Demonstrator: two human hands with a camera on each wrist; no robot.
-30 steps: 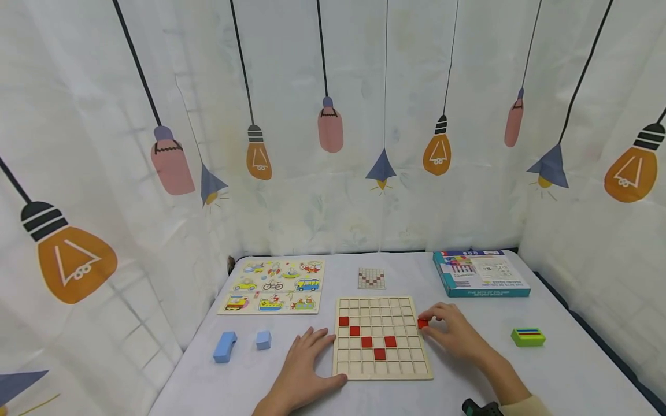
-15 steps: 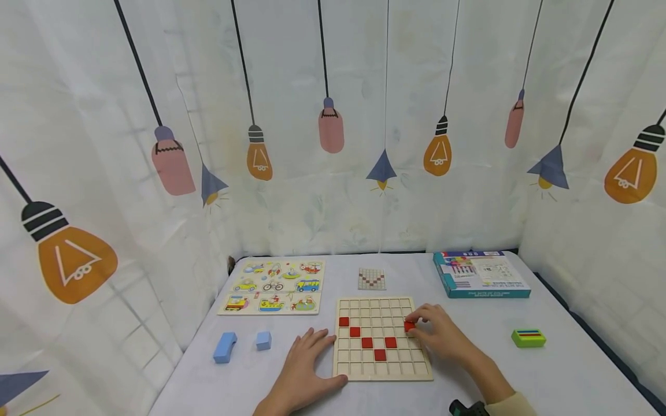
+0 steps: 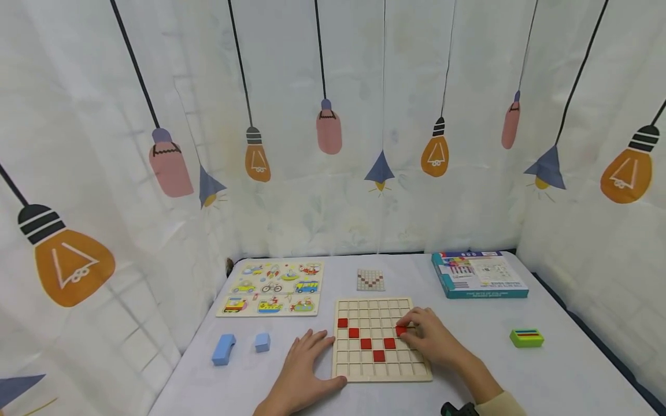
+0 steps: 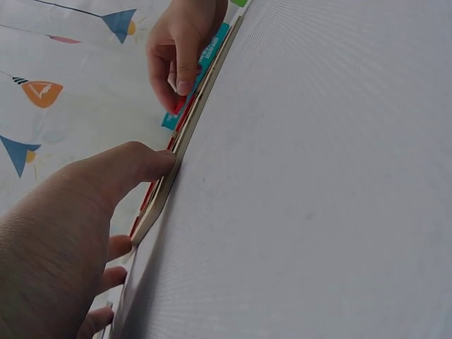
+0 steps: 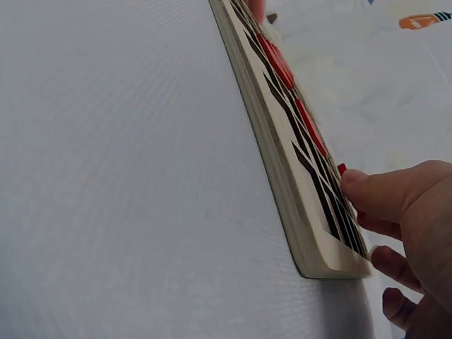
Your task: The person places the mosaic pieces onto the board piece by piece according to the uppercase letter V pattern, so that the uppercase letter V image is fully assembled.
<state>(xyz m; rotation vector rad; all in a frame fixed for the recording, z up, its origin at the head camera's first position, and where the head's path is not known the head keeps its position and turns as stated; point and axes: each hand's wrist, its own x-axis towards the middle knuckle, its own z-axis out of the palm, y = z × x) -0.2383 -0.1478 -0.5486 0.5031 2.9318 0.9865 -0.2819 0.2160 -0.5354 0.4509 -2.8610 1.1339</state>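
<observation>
A wooden grid board lies flat on the table, with several red square tiles sitting in its cells in a slanting V. My left hand rests against its left side, fingers spread along the edge; the thumb touches the near left corner. Over the right part of the board, my right hand pinches another red square tile between thumb and fingers. That tile is up and to the right of the last placed one. In the right wrist view, the fingers mostly hide it.
Behind the board lies a small pattern card. A vehicle puzzle board is at the back left, a teal-edged box at the back right. Blue blocks stand at left, a green striped block at right.
My right hand has moved left with the red tile, from beside the board's right edge to over its cells. The left hand has stayed at the board's left edge.
</observation>
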